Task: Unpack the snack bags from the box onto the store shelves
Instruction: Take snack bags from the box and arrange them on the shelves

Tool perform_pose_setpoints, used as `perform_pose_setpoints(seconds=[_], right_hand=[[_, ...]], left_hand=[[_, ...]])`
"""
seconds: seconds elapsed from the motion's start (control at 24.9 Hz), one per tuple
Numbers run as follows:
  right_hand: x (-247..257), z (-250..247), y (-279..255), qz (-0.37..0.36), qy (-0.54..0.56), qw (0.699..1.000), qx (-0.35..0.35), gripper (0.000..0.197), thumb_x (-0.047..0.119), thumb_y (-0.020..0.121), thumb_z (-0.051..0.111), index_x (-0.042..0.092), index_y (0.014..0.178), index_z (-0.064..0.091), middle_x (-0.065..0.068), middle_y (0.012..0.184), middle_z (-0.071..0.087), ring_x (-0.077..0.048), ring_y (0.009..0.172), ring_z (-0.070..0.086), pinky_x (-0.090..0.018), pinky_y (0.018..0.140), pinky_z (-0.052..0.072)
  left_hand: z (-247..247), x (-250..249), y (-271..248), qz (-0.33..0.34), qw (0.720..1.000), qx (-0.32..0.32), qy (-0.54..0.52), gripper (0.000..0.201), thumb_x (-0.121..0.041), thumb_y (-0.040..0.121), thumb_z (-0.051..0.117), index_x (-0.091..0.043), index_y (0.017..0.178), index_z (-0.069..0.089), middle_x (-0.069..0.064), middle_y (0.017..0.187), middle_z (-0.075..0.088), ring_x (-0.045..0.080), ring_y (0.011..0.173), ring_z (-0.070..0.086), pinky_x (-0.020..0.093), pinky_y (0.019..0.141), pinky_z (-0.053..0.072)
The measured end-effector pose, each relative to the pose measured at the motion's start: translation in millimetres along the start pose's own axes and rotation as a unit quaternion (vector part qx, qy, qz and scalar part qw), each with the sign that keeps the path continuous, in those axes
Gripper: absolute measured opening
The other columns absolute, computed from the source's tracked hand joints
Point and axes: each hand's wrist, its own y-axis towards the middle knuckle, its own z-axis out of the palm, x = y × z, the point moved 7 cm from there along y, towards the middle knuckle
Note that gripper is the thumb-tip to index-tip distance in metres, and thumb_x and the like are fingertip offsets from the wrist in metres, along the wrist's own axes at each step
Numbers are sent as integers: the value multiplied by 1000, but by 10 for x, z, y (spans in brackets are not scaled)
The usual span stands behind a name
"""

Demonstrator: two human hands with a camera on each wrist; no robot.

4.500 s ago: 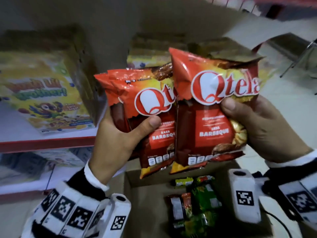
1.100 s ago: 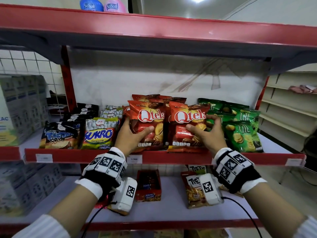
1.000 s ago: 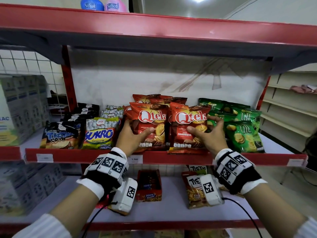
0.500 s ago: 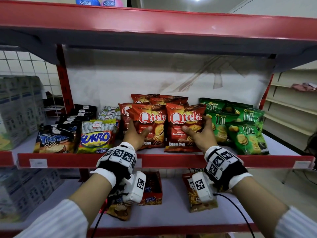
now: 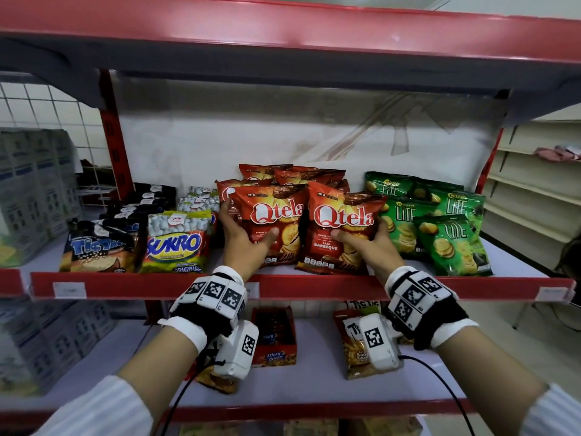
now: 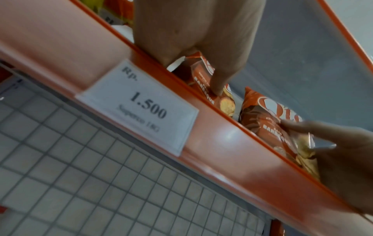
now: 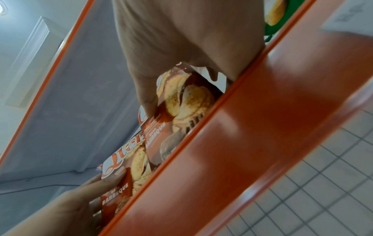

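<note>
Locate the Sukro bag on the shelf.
In the head view, the Sukro bag stands left of centre at the shelf's front edge, between the Tic Tac bag and the left hand.

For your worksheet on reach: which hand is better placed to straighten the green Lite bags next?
Probably the right hand: it holds the right Qtela bag directly beside the green Lite bags.

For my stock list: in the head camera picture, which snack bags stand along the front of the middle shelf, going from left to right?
Tic Tac bag → Sukro bag → left Qtela bag → right Qtela bag → green Lite bag.
</note>
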Motion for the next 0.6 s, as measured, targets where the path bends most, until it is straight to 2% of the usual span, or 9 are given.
perform_pose_setpoints(seconds=[0.12, 0.24, 0.28, 0.4, 0.6], right_hand=[[77, -37, -83, -28, 17, 999, -14, 112, 40, 53, 88, 25, 143, 23, -1, 133, 52, -19, 114, 55, -41, 100, 45], [129, -105, -193, -49, 28, 997, -47, 125, 57, 41, 85, 28, 145, 21, -5, 141, 44, -22, 125, 49, -46, 106, 42], [139, -135, -223, -56, 25, 996, -60, 125, 59, 42, 85, 29, 145, 21, -5, 144, 40, -22, 128, 46, -46, 107, 40], [176, -237, -304, -85, 2, 991, -101, 106, 53, 58, 83, 30, 144, 24, -4, 148, 31, -21, 134, 38, -46, 110, 36], [168, -332, -425, -106, -14, 987, -117, 90, 45, 71, 78, 28, 143, 28, -4, 148, 27, -22, 135, 34, -46, 111, 34]], left_hand=[[-46, -110, -66, 57, 998, -5, 25, 100, -16, 78, 76, -18, 148, 4, 11, 154, 18, 24, 142, 24, 49, 115, 27], [-102, -185, -177, 103, 993, -33, 51, 96, -15, 77, 76, -12, 147, 10, 11, 153, 18, 24, 143, 21, 49, 116, 25], [-106, -208, -223, 119, 991, -37, 57, 95, -15, 77, 76, -12, 147, 12, 11, 153, 18, 24, 142, 21, 48, 116, 25], [-78, -241, -346, 160, 983, -40, 76, 93, -13, 76, 77, -7, 145, 16, 13, 151, 20, 23, 142, 21, 46, 116, 25], [-59, -213, -449, 163, 981, -56, 86, 89, -13, 74, 78, -4, 143, 22, 17, 148, 23, 28, 141, 22, 48, 115, 27]])
